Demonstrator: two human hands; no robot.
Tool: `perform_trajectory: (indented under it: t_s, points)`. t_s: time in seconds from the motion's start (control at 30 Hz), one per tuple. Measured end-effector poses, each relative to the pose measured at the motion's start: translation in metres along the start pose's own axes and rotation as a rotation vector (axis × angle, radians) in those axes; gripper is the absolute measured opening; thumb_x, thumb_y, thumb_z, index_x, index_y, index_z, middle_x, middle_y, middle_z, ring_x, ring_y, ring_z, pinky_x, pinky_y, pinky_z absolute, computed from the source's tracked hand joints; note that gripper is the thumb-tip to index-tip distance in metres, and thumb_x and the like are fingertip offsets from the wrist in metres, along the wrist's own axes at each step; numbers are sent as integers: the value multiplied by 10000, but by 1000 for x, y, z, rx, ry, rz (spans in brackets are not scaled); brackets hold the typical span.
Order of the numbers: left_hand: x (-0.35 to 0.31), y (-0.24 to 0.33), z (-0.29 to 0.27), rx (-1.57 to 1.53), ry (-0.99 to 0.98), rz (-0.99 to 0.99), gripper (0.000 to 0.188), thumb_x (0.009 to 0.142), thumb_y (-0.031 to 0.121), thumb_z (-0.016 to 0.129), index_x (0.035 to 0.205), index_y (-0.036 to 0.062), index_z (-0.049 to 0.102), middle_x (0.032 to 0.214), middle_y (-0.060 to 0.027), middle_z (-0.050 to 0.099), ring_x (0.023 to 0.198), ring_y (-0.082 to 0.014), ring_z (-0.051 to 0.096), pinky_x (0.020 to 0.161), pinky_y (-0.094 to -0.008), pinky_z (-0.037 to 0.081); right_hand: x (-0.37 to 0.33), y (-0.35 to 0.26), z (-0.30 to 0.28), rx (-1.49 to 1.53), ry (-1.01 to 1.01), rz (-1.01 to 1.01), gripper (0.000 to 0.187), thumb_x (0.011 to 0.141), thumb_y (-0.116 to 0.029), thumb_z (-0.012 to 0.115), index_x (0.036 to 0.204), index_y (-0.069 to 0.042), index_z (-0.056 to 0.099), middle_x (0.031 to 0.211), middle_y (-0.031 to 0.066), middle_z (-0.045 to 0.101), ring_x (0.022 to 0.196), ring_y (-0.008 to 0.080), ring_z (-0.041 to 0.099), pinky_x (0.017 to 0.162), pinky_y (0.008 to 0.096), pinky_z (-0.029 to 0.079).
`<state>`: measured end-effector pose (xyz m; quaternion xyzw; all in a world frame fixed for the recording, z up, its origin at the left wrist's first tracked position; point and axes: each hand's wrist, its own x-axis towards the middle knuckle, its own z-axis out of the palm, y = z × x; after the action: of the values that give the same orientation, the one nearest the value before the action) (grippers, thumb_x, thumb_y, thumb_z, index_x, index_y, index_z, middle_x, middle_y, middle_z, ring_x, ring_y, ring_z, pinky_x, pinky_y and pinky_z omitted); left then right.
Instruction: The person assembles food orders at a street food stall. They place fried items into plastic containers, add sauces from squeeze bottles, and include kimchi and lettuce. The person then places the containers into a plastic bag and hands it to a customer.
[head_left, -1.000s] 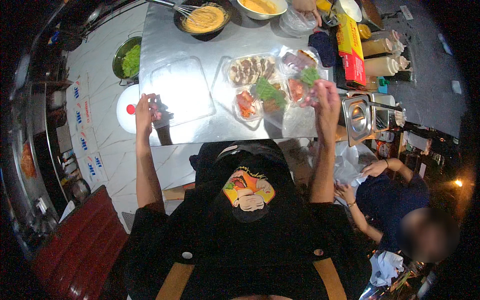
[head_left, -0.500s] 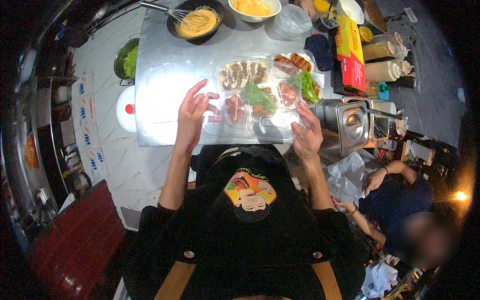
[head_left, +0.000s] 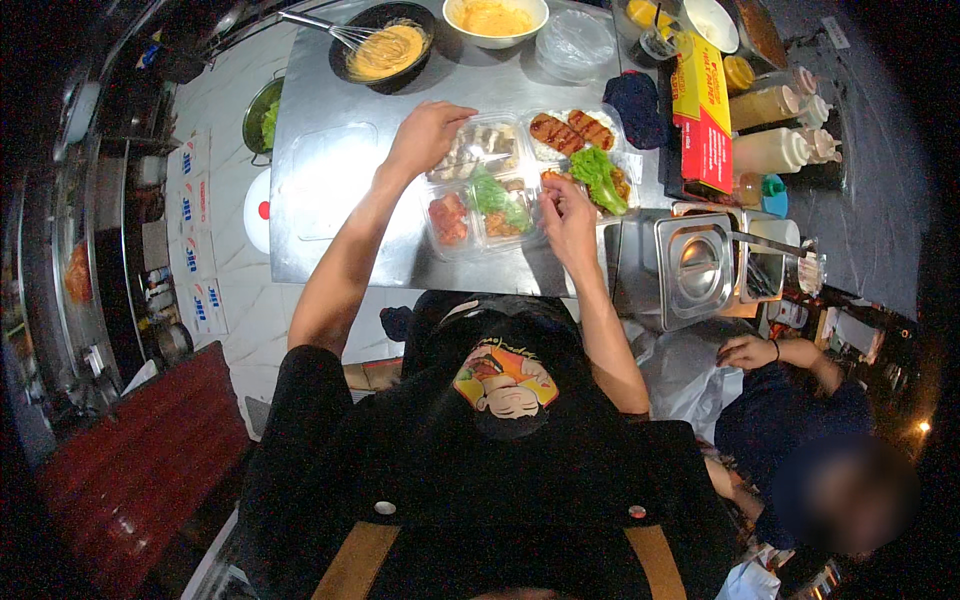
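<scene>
A clear divided meal box [head_left: 484, 185] with a see-through plastic lid over it lies on the steel table. White-sauced pieces, reddish meat and green leaf show through the lid. My left hand [head_left: 430, 138] lies along the box's far left corner, fingers stretched over the lid edge. At its right edge my right hand [head_left: 568, 215] has bent fingers pinched at the rim; the exact contact is partly hidden. Beside it sits a second, uncovered meal box [head_left: 624, 120]. Grilled sausage-like pieces [head_left: 572, 133] and a lettuce leaf [head_left: 598, 178] lie in that one.
At the back stand a black bowl of yellow mixture [head_left: 388, 50] with a whisk [head_left: 325, 28], a white bowl [head_left: 495, 18] and stacked clear lids [head_left: 575, 45]. A red-yellow carton [head_left: 702, 120], squeeze bottles [head_left: 770, 150] and steel pans [head_left: 693, 270] line the right. Another person's hand [head_left: 748, 350] holds a plastic bag.
The lid, earlier spread between my hands over both boxes, now sits over the left box. My left hand moved away from me and rightward; my right hand moved left to the box's edge.
</scene>
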<state>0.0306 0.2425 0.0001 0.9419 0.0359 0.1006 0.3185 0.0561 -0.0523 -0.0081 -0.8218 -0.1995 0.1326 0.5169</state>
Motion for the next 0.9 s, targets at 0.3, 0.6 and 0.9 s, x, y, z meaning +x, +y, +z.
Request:
perform_trajectory:
  t_s: [0.3, 0.6, 0.9]
  points:
    - [2, -15, 25, -53, 3, -19, 267, 967, 145, 581, 1156, 98, 764, 1123, -128, 716, 1071, -347, 662, 935, -431, 521, -5, 2, 13, -241, 48, -27, 269, 917, -47, 679, 1171, 37, 657, 1044, 255, 670, 934, 431, 660, 836, 477, 534]
    - [-16, -19, 32, -47, 82, -43, 268, 957, 68, 604, 1178, 69, 757, 1065, -173, 725, 987, -375, 680, 874, -428, 539, -3, 21, 38, -195, 168, 29, 171, 922, -53, 677, 1066, 30, 713, 970, 217, 664, 888, 419, 661, 790, 475, 539]
    - [-62, 17, 52, 363, -31, -194, 1150, 783, 818, 644, 1567, 24, 365, 1482, -157, 499, 1358, -341, 463, 1161, -655, 224, 12, -14, 26, -573, -176, -184, 406, 943, -44, 616, 1326, 75, 553, 1253, 270, 567, 1173, 453, 550, 999, 500, 471]
